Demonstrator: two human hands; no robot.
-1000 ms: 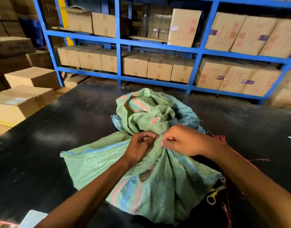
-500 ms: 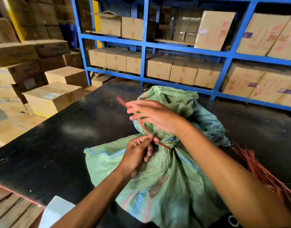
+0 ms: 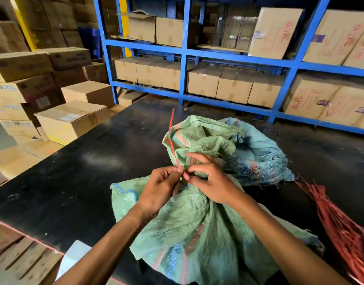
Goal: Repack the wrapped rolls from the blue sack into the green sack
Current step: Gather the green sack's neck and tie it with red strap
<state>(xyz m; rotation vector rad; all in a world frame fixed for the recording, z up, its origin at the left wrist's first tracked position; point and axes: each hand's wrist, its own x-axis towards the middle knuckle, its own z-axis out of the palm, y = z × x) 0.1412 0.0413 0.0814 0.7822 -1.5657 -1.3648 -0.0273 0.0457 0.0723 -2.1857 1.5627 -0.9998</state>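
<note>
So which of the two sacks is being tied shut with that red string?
The green sack, the near one. Both hands, left hand and right hand, pinch the red string at its bunched neck. The blue sack lies crumpled behind it, untouched.

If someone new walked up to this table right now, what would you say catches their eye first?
Most likely the green sack bunched in the middle of the black table, where the left hand and right hand pinch a thin red strip at its gathered neck. Behind it lies the crumpled blue sack, and a bundle of red strips fans out at the table's right edge.
</note>
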